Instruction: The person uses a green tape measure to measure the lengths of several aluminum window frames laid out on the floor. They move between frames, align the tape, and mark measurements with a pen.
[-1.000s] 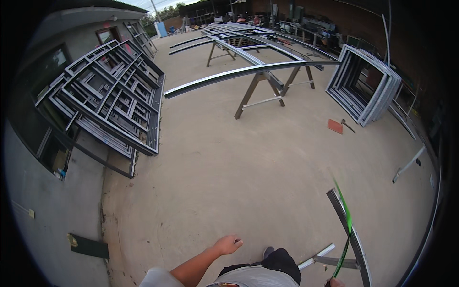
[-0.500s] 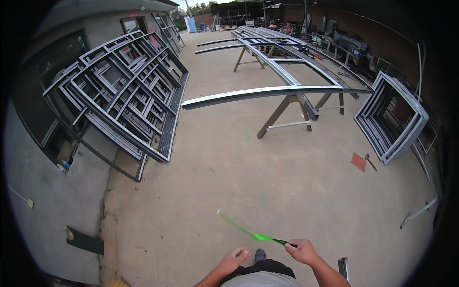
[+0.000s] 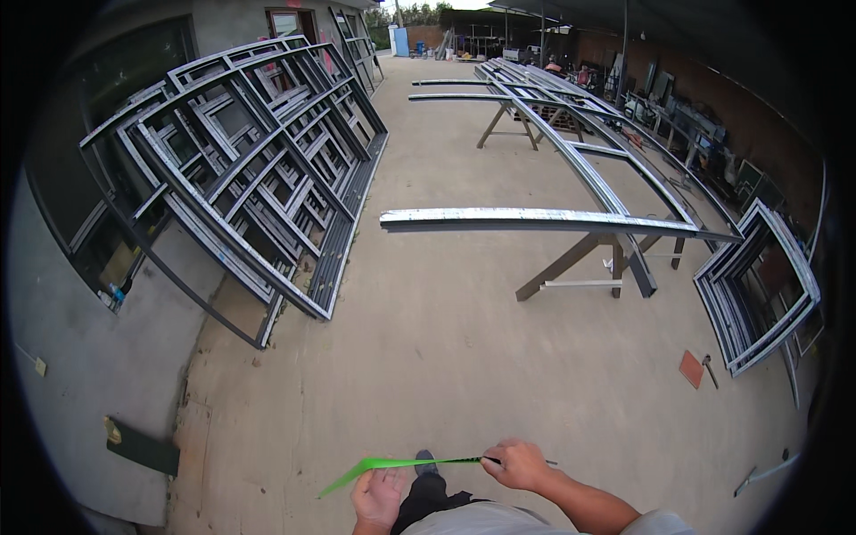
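My right hand [image 3: 517, 465] is closed around the dark end of a long, thin strip [image 3: 392, 463], bright green over most of its length and black toward my grip. I cannot make out its exact kind. The strip stretches leftward across the front of my body, and its far end bends down to the left. A small dark tip sticks out on the other side of my right fist. Beneath the green part, my left hand [image 3: 379, 495] is held palm up, fingers stretched out close to the strip; whether they touch it cannot be made out.
Stacked metal window frames [image 3: 259, 169] lean on the left wall. Ahead, a large frame [image 3: 499, 217] lies across sawhorses [image 3: 571, 267]. More frames [image 3: 758, 285] stand at right, near a reddish square [image 3: 691, 368] and a hammer-like tool [image 3: 710, 372]. A dark board [image 3: 143, 446] lies lower left.
The strip has swung to the left and now lies nearly level. My left hand has moved left and turned palm up under it. The view has turned slightly left.
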{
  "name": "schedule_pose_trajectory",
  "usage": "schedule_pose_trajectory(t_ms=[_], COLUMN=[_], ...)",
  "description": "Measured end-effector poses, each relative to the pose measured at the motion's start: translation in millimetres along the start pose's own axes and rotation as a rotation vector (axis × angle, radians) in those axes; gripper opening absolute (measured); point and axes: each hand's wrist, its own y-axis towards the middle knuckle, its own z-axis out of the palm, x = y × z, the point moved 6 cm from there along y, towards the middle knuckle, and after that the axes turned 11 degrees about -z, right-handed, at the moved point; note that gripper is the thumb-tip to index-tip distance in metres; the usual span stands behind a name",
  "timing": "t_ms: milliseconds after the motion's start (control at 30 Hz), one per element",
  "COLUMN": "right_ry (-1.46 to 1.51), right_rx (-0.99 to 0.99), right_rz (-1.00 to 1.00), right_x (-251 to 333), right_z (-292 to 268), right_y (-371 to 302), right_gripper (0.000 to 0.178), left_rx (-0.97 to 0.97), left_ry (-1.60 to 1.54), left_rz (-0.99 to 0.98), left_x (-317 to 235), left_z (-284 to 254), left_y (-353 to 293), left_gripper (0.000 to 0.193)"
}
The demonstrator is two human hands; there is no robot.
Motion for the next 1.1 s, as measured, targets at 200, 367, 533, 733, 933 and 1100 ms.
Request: schedule_pose_trajectory(t_ms=[200,367,533,733,933,1100], right_ry=[-0.01,-0.027,-0.044,-0.086,-0.055,0.031], right_rx=[-0.058,-0.103,-0.15,-0.199,-0.172,-0.144], right_rz=[0.073,0.069,0.027,-0.098,-0.219,-0.191], right_x=[-30.2,-56.0,-101.7,-165.9,-184.5,-210.4], right_z=[-36.4,-77.7,-120.1,-171.4,-232.9,-234.5], right_y=[97.8,187.0,300.8,459.8,629.6,727.4], right_gripper=[0.028,0.024,0.021,0.017,0.02,0.022], left_rx=[0.055,0.09,0.065,-0.017,-0.099,-0.109], left_ry=[0.043,0.082,0.136,0.17,0.294,0.382], left_rz=[0.178,0.317,0.499,0.736,0.928,1.02], left_x=[-146.2,-258.5,-353.6,-452.5,-556.5,-639.5], left_z=[79.1,165.8,205.0,259.0,323.4,372.6], left_y=[113.1,179.1,262.9,337.5,374.5,439.7], left_gripper=[0.081,0.081,0.071,0.057,0.05,0.051])
